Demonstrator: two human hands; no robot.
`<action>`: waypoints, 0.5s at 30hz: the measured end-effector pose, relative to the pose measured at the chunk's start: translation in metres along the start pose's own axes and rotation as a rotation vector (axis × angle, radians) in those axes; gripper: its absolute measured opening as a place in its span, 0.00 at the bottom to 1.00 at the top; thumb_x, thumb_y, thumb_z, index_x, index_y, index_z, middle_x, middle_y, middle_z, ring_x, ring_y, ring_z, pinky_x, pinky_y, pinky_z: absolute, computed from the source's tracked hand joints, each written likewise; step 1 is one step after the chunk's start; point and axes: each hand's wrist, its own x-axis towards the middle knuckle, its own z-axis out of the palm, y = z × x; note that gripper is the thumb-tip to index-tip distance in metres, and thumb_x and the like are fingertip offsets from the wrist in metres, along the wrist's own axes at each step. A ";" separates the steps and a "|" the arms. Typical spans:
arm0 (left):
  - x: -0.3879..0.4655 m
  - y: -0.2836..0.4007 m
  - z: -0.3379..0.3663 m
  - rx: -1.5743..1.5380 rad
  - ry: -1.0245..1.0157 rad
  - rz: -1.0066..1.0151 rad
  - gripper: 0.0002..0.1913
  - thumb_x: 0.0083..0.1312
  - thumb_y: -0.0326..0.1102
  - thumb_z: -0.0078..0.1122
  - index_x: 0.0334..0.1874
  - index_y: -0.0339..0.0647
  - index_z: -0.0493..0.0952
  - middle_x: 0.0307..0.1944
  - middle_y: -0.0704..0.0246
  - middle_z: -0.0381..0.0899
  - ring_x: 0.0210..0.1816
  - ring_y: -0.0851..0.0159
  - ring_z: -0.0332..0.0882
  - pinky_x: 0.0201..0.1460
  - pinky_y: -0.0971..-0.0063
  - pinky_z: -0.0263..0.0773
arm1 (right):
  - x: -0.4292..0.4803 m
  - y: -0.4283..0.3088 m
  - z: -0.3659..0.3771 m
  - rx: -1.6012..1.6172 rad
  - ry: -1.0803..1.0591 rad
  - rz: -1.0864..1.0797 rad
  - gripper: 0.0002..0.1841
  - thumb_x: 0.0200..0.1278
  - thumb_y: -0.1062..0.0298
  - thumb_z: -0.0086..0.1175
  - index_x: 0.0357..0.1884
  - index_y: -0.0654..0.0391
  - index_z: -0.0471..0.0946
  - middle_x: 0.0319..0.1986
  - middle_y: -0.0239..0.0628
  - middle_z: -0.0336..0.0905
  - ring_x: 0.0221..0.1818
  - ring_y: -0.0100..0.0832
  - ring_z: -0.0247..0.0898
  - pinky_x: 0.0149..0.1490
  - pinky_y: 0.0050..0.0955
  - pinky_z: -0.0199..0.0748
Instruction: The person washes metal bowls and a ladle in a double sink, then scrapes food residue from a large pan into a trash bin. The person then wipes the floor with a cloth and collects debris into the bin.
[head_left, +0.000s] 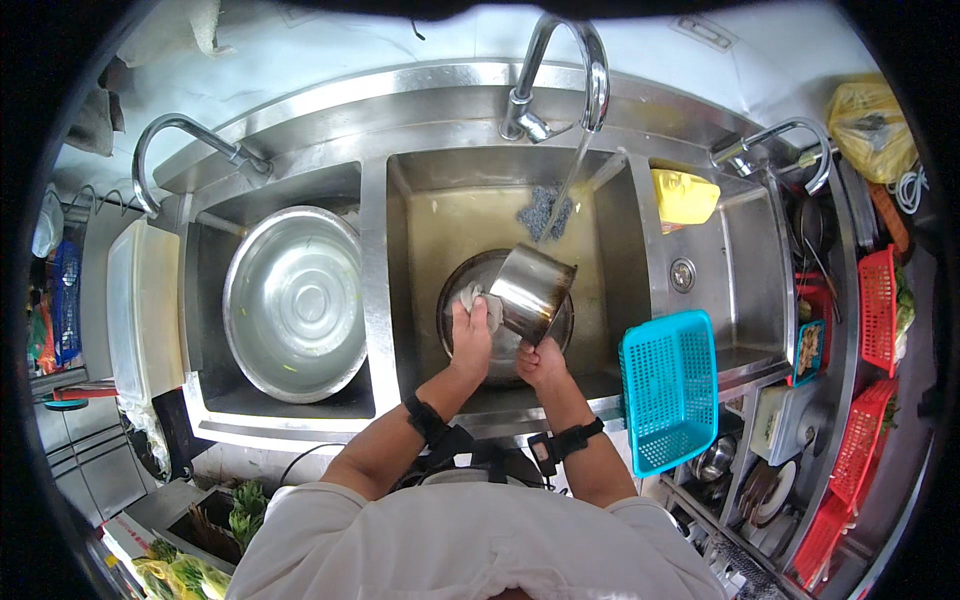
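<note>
Over the middle basin of a steel sink (379, 300), a stainless steel pot (534, 289) with brown stains is tilted on its side. My right hand (541, 361) grips it at its lower edge; the exact part gripped is hidden by my fingers. My left hand (472, 341) holds a crumpled grey cloth (493, 311) against the pot's left end. Below both hands a round dark-rimmed pan (446, 292) sits in cloudy water (457, 217), partly covered by the pot. Water runs from the middle faucet (596, 82) onto a grey mesh scourer (541, 214) behind the pot.
A large metal bowl (236, 330) of water fills the left basin. To the right, a turquoise plastic basket (671, 394) straddles the sink's front edge, and a yellow container (684, 196) stands in the right basin. Red baskets (876, 311) line the far right.
</note>
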 end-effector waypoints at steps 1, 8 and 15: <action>0.003 0.008 -0.001 0.128 -0.018 0.091 0.16 0.73 0.42 0.46 0.52 0.35 0.69 0.43 0.68 0.75 0.48 0.69 0.70 0.53 0.74 0.66 | -0.003 0.001 -0.003 0.000 -0.002 -0.008 0.13 0.70 0.61 0.28 0.40 0.50 0.67 0.12 0.28 0.58 0.08 0.19 0.49 0.10 0.18 0.46; 0.072 0.034 -0.012 0.079 -0.218 -0.320 0.25 0.72 0.46 0.48 0.63 0.34 0.64 0.59 0.58 0.70 0.57 0.60 0.69 0.62 0.68 0.62 | -0.015 0.004 -0.012 -0.172 0.020 0.045 0.08 0.68 0.65 0.31 0.38 0.51 0.65 0.13 0.30 0.59 0.08 0.19 0.48 0.10 0.19 0.45; 0.110 0.070 -0.039 0.174 -0.083 -0.288 0.17 0.69 0.44 0.52 0.55 0.43 0.72 0.53 0.63 0.75 0.54 0.61 0.72 0.57 0.52 0.67 | -0.013 -0.041 0.045 -0.607 0.362 -0.307 0.12 0.58 0.73 0.45 0.16 0.55 0.66 0.09 0.31 0.61 0.07 0.21 0.53 0.10 0.22 0.48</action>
